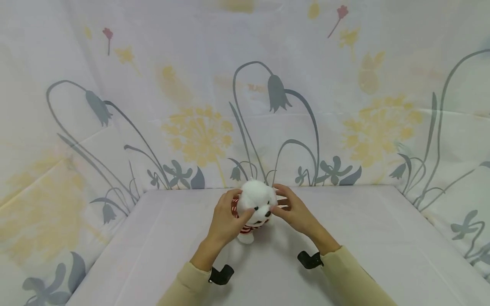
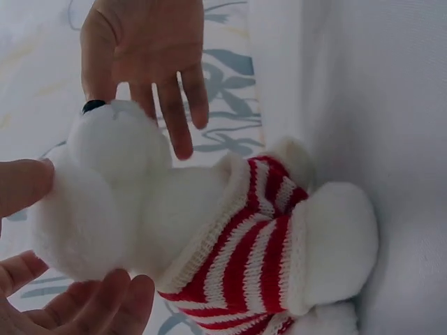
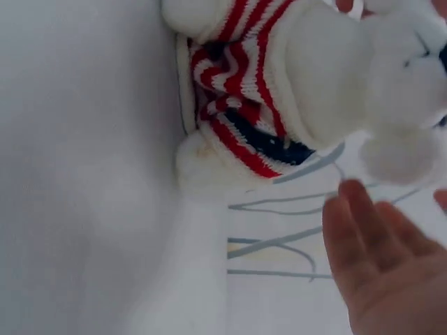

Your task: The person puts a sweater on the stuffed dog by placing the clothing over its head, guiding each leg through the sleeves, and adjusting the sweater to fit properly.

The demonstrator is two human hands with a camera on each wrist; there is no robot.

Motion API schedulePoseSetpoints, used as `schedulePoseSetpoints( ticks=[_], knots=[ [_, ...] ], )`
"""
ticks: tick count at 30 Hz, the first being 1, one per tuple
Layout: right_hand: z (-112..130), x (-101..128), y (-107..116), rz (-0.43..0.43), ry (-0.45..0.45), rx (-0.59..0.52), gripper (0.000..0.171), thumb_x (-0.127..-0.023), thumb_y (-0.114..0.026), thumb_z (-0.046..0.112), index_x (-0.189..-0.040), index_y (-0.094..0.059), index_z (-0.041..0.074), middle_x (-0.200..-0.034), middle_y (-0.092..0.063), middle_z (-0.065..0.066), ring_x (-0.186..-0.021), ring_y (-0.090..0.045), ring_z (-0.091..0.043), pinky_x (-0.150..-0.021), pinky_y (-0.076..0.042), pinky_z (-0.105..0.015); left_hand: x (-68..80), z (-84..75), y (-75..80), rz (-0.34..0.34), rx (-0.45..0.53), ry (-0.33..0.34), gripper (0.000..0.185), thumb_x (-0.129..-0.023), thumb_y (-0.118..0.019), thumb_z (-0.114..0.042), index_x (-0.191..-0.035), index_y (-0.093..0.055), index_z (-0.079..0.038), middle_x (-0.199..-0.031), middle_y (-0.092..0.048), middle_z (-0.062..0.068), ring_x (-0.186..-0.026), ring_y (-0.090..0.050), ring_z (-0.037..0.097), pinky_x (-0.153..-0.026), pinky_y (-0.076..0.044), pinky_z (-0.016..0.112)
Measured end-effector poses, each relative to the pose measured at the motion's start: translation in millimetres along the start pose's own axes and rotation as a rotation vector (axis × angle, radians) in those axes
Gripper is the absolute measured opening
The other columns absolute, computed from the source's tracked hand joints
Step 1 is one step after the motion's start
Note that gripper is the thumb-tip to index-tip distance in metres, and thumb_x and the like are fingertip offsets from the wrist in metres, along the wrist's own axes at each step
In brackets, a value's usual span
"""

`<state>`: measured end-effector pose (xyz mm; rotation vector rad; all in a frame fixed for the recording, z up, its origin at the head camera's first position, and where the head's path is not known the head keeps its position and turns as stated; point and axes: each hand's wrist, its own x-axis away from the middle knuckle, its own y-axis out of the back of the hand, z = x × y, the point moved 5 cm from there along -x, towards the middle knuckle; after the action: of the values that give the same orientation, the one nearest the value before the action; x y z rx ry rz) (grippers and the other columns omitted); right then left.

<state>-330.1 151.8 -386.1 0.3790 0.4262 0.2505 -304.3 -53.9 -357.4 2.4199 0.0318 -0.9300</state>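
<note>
White plush toy dog (image 3: 328, 91) in a red-and-white striped knitted sweater (image 3: 237, 77)
The right hand (image 3: 380, 269) hovers just beside its head, fingers straight.

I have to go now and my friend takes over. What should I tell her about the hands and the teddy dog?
Left hand: grips the white plush dog round its head, thumb on one side, fingers on the other.
Right hand: open, fingers spread beside the dog's face, not holding it.
The dog stands upright on the white table near the flowered backdrop, wearing a red-and-white striped sweater.
Done: dog is upright and steadied.
Left: probably let go gently and see whether it stands alone.
</note>
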Motion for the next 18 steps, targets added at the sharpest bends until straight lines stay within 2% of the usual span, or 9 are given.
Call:
schedulePoseSetpoints(
  ticks=[3, 6, 9, 14, 18],
  knots=[
    [-5.4, -2.6, -6.4, 0.123, -0.047, -0.170, 0.065, -0.092, -0.064, 0.024, -0.148, -0.031, 0.022, -0.139, -0.044, -0.019, -0.118, -0.052, -0.034, -0.092, -0.046, -0.046, 0.8, 0.6, -2.9, 0.020, 0.032, 0.035, 0.050, -0.079, -0.074, -0.017, -0.123, -0.052, -0.007, -0.105, -0.054, 0.013, -0.091, -0.062, 0.023, -0.068, -0.053, 0.031],
    [-7.5, -1.5, -9.0, 0.150, -0.084, -0.295, 0.061, -0.090, -0.067, 0.019, -0.143, -0.037, 0.021, -0.136, -0.045, -0.020, -0.118, -0.052, -0.035, -0.089, -0.048, -0.045, 1.0, 1.2, -6.1, 0.053, 0.093, 0.057, 0.049, -0.078, -0.073, -0.011, -0.122, -0.051, -0.008, -0.111, -0.055, 0.012, -0.093, -0.062, 0.025, -0.070, -0.053, 0.031],
    [-6.4, 2.1, -7.9, 0.097, -0.098, -0.295, 0.055, -0.087, -0.071, 0.019, -0.134, -0.041, 0.017, -0.130, -0.046, -0.021, -0.112, -0.056, -0.034, -0.085, -0.051, -0.044, 0.1, 1.4, -8.9, 0.100, 0.173, 0.074, 0.049, -0.078, -0.070, -0.004, -0.124, -0.052, -0.010, -0.118, -0.056, 0.012, -0.097, -0.062, 0.027, -0.073, -0.054, 0.033],
    [4.3, 14.2, -6.9, -0.018, -0.126, -0.245, 0.050, -0.086, -0.072, 0.018, -0.122, -0.038, 0.013, -0.123, -0.046, -0.022, -0.103, -0.061, -0.033, -0.080, -0.053, -0.046, -4.3, 4.1, -16.8, 0.182, 0.277, 0.087, 0.049, -0.082, -0.061, 0.002, -0.128, -0.052, -0.013, -0.124, -0.054, 0.011, -0.103, -0.061, 0.024, -0.079, -0.053, 0.033],
    [25.0, 26.0, -3.6, -0.086, -0.126, -0.194, 0.048, -0.087, -0.070, 0.015, -0.121, -0.036, 0.011, -0.122, -0.045, -0.021, -0.099, -0.061, -0.032, -0.079, -0.053, -0.047, -9.4, -11.4, -13.8, 0.222, 0.353, 0.115, 0.043, -0.085, -0.059, 0.006, -0.125, -0.052, -0.005, -0.125, -0.052, 0.014, -0.104, -0.059, 0.027, -0.081, -0.052, 0.037]
  ],
)
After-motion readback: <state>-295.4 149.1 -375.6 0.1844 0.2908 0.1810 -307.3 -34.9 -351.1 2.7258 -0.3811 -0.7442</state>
